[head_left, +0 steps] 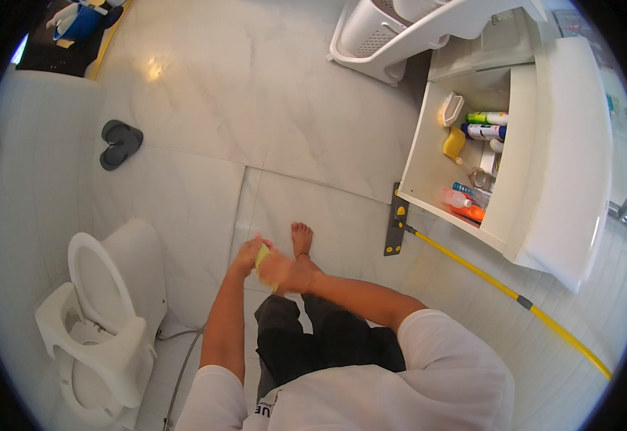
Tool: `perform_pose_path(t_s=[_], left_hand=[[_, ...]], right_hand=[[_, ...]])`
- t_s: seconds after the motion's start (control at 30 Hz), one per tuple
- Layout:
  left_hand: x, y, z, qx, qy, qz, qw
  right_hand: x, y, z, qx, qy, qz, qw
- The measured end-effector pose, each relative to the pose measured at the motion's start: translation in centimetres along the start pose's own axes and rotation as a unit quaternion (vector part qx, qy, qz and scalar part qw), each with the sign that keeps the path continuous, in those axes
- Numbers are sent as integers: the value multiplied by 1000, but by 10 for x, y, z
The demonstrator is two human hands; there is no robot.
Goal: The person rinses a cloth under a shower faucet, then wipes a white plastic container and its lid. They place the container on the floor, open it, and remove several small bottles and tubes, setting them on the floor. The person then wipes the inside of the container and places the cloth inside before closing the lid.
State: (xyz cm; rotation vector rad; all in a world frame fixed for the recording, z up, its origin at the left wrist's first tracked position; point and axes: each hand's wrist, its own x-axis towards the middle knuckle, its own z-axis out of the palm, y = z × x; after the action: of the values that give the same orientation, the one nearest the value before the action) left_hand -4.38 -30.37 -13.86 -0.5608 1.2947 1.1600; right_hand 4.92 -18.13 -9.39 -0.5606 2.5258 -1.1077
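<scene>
Both hands meet in front of my body, above the tiled floor and close to my bare foot (301,238). Between them is a yellow-green cloth (262,255), mostly covered by the fingers. My left hand (246,258) is closed round its left side. My right hand (284,271) presses in from the right, closed on the same cloth and blurred by motion. A small bit of the cloth pokes out below the right hand.
At lower left stands a white toilet (138,269) beside a white plastic seat frame (101,352). An open drawer (428,161) at right holds bottles, a brush and a yellow sponge. A yellow-handled flat mop (471,267) leans there. Dark slippers (121,144) lie at left.
</scene>
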Motion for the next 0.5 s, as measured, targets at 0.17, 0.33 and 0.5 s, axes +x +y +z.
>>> perform_pose_path(t_s=[0.17,0.33,0.5], left_hand=[[-34,81,56,-162,105,181,964],[-11,99,129,170,-68,302,936],[-9,124,167,229,-241,257,907]], right_hand=[[-25,87,-82,462,470,498,564],[-29,85,-133,818,400,308,277],[-63,143,-120,753,480,262,365]])
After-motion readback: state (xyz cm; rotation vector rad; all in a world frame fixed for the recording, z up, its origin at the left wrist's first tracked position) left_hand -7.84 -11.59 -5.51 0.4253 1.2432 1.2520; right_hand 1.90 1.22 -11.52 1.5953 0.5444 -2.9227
